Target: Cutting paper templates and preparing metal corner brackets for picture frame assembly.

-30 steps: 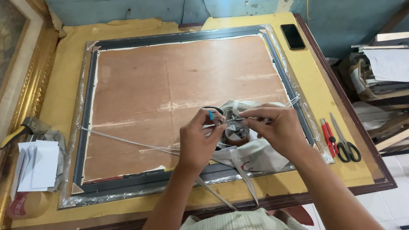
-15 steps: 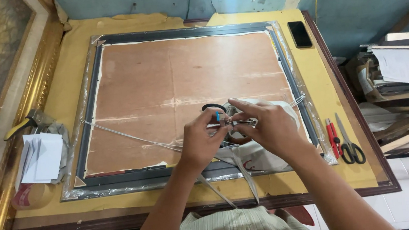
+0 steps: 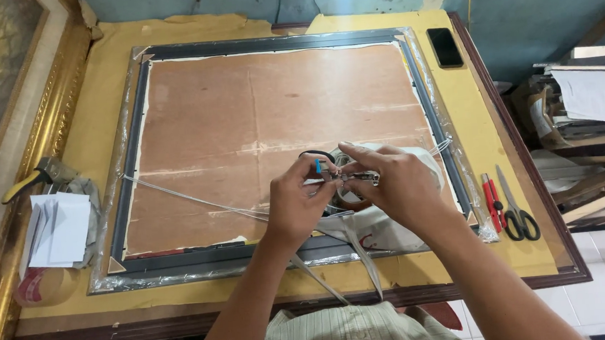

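A large picture frame (image 3: 133, 169) lies face down on the table, showing its brown backing board (image 3: 268, 101) and a clear plastic wrap. A thin wire (image 3: 190, 199) runs from the frame's left rail toward my hands. My left hand (image 3: 297, 205) pinches a small blue-tipped piece (image 3: 318, 166) where the wire ends. My right hand (image 3: 398, 184) grips a small metal tool (image 3: 358, 178) between thumb and forefinger, touching the left hand's fingertips. Both hands hover over a white cloth bag (image 3: 386, 228) that lies on the board's lower right part.
A black phone (image 3: 444, 46) lies at the far right corner. Scissors (image 3: 518, 212) and a red cutter (image 3: 491, 202) sit on the yellow table edge at right. Folded white papers (image 3: 59, 229) and a yellow-handled tool (image 3: 26, 183) lie at left beside a gilded frame (image 3: 0, 165). Cluttered shelves (image 3: 593, 118) stand to the right.
My hands stay over the bag, with the fingertips drawn closer together around the small metal tool. The view has shifted slightly.
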